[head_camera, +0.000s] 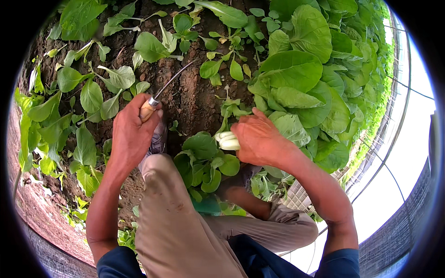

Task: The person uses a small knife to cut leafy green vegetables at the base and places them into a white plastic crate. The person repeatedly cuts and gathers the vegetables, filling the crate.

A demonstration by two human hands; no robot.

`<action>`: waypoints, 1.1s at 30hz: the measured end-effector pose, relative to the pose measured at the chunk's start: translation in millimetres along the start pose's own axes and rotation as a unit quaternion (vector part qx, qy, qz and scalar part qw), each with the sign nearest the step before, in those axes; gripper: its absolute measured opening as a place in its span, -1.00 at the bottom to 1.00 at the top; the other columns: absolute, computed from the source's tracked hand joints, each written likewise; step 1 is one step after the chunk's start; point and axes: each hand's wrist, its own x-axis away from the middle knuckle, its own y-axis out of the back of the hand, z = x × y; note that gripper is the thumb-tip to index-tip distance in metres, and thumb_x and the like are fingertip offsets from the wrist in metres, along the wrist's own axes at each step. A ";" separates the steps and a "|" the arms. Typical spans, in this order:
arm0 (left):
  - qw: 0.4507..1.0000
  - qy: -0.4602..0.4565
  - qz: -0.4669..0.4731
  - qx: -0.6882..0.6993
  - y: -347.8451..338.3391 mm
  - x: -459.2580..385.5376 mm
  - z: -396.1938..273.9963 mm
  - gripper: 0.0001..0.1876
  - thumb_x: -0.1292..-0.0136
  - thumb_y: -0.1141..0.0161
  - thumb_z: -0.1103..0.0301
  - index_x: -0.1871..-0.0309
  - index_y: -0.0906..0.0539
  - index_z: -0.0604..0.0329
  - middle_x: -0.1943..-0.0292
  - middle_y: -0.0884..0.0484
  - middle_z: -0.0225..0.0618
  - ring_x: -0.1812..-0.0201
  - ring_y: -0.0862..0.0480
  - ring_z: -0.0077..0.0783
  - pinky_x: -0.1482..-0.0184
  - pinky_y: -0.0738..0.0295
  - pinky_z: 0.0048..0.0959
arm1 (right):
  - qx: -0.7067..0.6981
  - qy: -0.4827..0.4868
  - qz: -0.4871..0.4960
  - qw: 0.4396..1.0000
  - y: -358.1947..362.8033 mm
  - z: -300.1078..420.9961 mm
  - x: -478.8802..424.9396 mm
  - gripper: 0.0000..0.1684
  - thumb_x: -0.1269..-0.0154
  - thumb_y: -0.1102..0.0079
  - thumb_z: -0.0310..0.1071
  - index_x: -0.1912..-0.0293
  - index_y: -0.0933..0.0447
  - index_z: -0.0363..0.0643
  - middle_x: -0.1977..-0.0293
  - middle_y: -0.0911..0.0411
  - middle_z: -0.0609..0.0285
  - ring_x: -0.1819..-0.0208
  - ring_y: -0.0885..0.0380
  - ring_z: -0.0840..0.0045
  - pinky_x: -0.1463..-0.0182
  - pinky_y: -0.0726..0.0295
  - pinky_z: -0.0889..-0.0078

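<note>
My left hand is closed on the wooden handle of a sickle, whose thin curved blade points up and right over bare soil. In my right hand is a cut leafy green with pale stalks, its stalk end facing left; the fist partly hides it. Right beside that hand stand dense broad-leaved greens. Below and left of the stalks lies a cluster of dark green leaves, close to my knees.
Loose leaves litter the soil on the left. Small seedlings grow at the top. A light plastic crate stands behind my right leg, partly hidden. Wires and netting run along the right edge.
</note>
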 end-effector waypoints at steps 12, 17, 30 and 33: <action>0.882 -0.109 0.459 0.012 -127.7 -8.7 -12.2 -0.43 -0.63 -0.07 -0.17 0.04 -0.57 0.33 0.42 -0.66 -0.09 0.49 -0.68 -0.21 0.37 -0.57 -0.18 | 0.386 -0.011 -0.060 0.920 -63.5 -125.7 46.8 -0.71 -0.30 -0.30 -0.30 0.03 -0.75 -0.17 -0.63 -0.26 -0.12 -0.66 -0.17 -0.06 -0.67 -0.11 -0.26; 0.874 0.011 0.484 0.026 -193.2 -26.8 -17.2 -0.35 -0.68 0.10 -0.22 -0.14 -0.53 0.36 0.41 -0.67 -0.21 0.60 -0.64 -0.41 0.58 -0.54 -0.36 | 0.471 -0.007 -0.033 0.881 -97.1 -151.6 54.7 -0.66 -0.42 -0.17 -0.23 -0.04 -0.74 -0.13 -0.62 -0.30 -0.14 -0.43 -0.42 0.07 -0.51 -0.29 -0.09; 0.911 0.101 0.394 0.068 -259.3 -42.5 10.0 -0.39 -0.69 0.15 -0.21 -0.28 -0.48 0.24 0.36 -0.56 -0.34 0.57 -0.50 -0.48 0.60 -0.36 -0.33 | 0.416 0.000 -0.113 0.903 -121.5 -152.3 64.1 -0.80 -0.35 -0.19 -0.28 0.15 -0.66 -0.17 -0.59 -0.31 -0.22 -0.28 -0.56 0.04 -0.56 -0.35 -0.08; 0.903 0.127 0.398 0.098 -264.1 -42.6 14.4 -0.45 -0.69 0.14 -0.21 -0.10 -0.49 0.17 0.44 -0.49 -0.40 0.60 -0.42 -0.50 0.60 -0.26 -0.35 | 0.417 0.005 -0.113 0.902 -117.7 -146.8 63.8 -0.81 -0.32 -0.20 -0.30 0.16 -0.66 -0.16 -0.59 -0.32 -0.22 -0.15 -0.60 0.16 -0.40 -0.47 0.06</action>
